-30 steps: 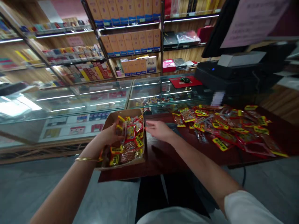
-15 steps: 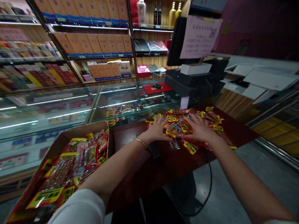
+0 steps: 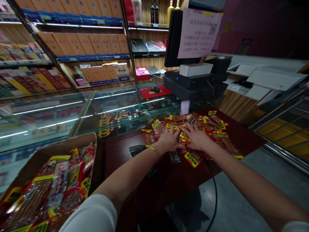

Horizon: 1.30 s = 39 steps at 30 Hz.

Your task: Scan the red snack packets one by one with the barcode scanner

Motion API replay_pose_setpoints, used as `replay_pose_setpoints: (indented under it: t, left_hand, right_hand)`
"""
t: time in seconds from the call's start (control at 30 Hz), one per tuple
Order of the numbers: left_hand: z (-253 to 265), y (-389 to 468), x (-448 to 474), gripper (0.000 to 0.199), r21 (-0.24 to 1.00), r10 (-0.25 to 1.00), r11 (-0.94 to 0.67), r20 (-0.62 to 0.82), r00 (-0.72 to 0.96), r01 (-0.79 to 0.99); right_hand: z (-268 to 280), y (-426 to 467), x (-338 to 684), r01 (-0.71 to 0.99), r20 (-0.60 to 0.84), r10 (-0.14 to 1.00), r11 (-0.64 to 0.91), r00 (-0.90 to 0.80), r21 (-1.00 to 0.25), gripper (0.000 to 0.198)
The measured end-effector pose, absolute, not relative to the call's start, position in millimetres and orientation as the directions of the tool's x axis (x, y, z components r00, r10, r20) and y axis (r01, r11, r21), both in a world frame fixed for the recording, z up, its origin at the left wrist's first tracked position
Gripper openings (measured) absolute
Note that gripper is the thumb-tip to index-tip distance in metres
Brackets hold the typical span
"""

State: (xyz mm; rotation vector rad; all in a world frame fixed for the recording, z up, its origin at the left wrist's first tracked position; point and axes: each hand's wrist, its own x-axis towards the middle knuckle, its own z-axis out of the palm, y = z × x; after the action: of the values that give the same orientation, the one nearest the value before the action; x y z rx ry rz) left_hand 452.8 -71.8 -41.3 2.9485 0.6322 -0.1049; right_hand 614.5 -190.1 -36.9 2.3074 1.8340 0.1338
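A loose heap of red and yellow snack packets (image 3: pixel 194 158) with clear windows lies spread over the dark red table (image 3: pixel 120 145). My left hand (image 3: pixel 169 138) rests on the heap's near left part, fingers apart and pointing away from me. Close beside it, my right hand (image 3: pixel 196 137) lies on the packets with its fingers spread. Neither hand has its fingers wrapped around a packet. At the lower left a cardboard box (image 3: pixel 96 161) holds many more such packets (image 3: pixel 70 196), with my left forearm passing to its right.
A glass display counter (image 3: pixel 79 119) runs behind the table. On it are a red mat (image 3: pixel 145 93) with a mouse (image 3: pixel 154 89) and a black monitor (image 3: pixel 170 38). A dark handheld device (image 3: pixel 136 149) lies by my left wrist. A black cable (image 3: pixel 215 193) hangs at the front edge.
My hands have come closer together over the heap, and packets on its left now show uncovered. The view has shifted slightly to the right.
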Motion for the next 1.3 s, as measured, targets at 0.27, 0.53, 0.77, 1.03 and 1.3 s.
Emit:
replay_pose_setpoints:
  t: [0.27,0.53,0.77,1.03,1.3]
  left_hand:
    - [-53,-70,455,0.065,0.018,0.387,-0.922,0.08,0.919,0.386]
    - [-58,-73,459,0.06,0.017,0.444,-0.895,0.104,0.89,0.445]
    - [-54,-73,450,0.054,-0.026,0.36,-0.931,0.092,0.928,0.363]
    - [-16,-74,423,0.056,0.111,0.395,-0.919,0.217,0.893,0.379]
    - [41,-70,364,0.064,0.389,0.484,-0.859,0.406,0.775,0.332]
  right_hand:
    - [-32,-181,619,0.948,-0.03,0.983,-0.165,0.18,0.273,0.09]
    - [-32,-179,609,0.93,-0.01,0.99,-0.131,0.143,0.344,0.072]
    - [-25,-187,608,0.916,-0.027,0.993,-0.098,0.118,0.388,0.061]
    - [34,-198,598,0.918,0.019,0.999,-0.038,0.033,0.394,0.056]
    - [120,-199,558,0.933,0.121,0.992,-0.005,-0.041,0.36,0.048]
